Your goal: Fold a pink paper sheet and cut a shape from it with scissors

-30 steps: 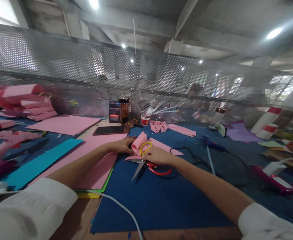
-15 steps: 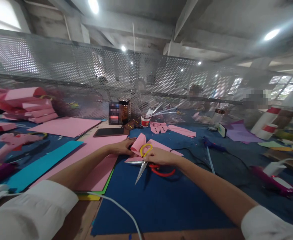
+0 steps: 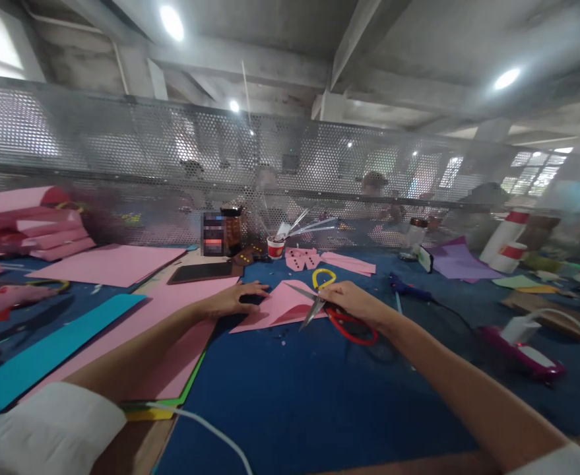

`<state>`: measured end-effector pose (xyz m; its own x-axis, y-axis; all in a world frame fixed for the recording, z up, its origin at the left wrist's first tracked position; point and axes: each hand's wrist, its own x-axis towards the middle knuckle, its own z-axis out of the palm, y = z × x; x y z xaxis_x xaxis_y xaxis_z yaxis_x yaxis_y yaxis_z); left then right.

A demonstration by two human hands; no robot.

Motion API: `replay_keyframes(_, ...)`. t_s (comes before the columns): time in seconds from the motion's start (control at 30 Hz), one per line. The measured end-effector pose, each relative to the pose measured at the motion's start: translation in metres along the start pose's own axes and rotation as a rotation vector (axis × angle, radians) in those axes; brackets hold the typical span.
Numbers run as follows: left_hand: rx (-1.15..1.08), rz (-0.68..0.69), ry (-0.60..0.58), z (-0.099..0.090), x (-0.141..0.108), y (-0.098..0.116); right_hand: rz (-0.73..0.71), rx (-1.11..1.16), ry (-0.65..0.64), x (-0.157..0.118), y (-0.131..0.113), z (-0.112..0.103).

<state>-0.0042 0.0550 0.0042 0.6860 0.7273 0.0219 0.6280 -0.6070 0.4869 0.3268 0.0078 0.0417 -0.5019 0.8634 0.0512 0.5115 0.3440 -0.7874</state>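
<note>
My right hand [image 3: 346,298] grips a pair of scissors [image 3: 317,305] with one yellow and one red handle loop; the blades are spread apart and point left. Beneath them on the blue mat [image 3: 290,396] lies a pink paper piece [image 3: 276,307], bulging upward in the middle. My left hand [image 3: 234,300] is palm down with its fingers stretched out, at the left end of that piece. It rests by the edge of a large pink sheet [image 3: 171,349]. I cannot tell whether its fingertips touch the small piece.
Behind the hands stand a paper cup [image 3: 276,248] with sticks, a dotted pink cutout [image 3: 302,258] and pink strips [image 3: 349,263]. A tablet [image 3: 200,272] lies back left; a blue strip [image 3: 62,349] lies left. To the right are a blue glue gun [image 3: 408,287] and a purple device [image 3: 522,356].
My right hand and the scissors have moved right, off the folded pink paper. That paper has dropped flatter onto the mat. My left hand has let go and spread its fingers.
</note>
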Motion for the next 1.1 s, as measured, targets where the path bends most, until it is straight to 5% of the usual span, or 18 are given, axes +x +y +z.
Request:
replay_keyframes(0.23,-0.061,-0.107,0.426,0.009,0.009,0.018,0.009,0.375,0.214,0.004,0.020,0.006)
replay_keyframes(0.33,-0.140,-0.134,0.505,0.010,0.010,0.038,0.041,0.604,0.257,0.003,0.018,0.008)
replay_keyframes(0.63,-0.720,-0.136,0.174,0.034,0.014,0.126,0.011,0.904,0.331,-0.002,0.007,0.023)
replay_keyframes(0.83,-0.850,-0.042,0.199,0.062,0.027,0.149,-0.043,0.758,0.401,-0.002,0.003,0.035)
replay_keyframes(1.03,-0.865,-0.152,0.308,0.071,0.026,0.145,-0.090,0.266,0.389,-0.005,0.010,0.026)
replay_keyframes(1.1,-0.855,-0.177,0.317,0.071,0.024,0.140,-0.137,-0.015,0.480,-0.010,0.011,0.022)
